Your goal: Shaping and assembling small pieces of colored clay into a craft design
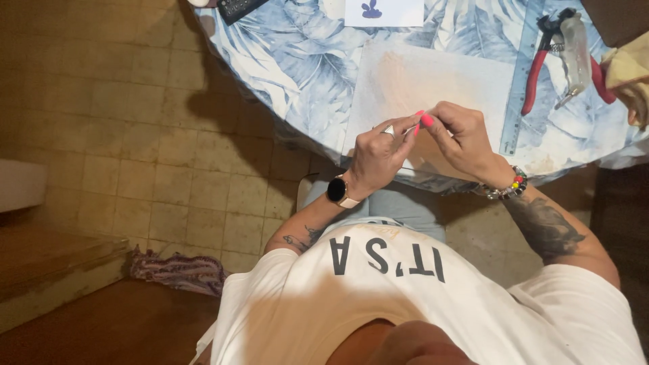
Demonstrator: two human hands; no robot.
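While the tiled floor (pixel 135 135) lies to the left, the left hand (pixel 375 155) and right hand (pixel 463 138) are held together over the table edge, fingertips pinched on something small and thin between them; what it is cannot be told. A pale sheet (pixel 439 81) is spread just beyond, then a clear ruler (pixel 524 81) and red-handled pliers (pixel 564 57) farther right

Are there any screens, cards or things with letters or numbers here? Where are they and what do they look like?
Smartwatch: on the left wrist, round dark screen, pale strap.
White card: top edge of the table, rectangular, with a small purple shape.
Ruler: on the tablecloth right of the hands, long, clear bluish, with marks.
Dark device with buttons: top left of the table, partly cut off.
T-shirt: white, dark block letters.
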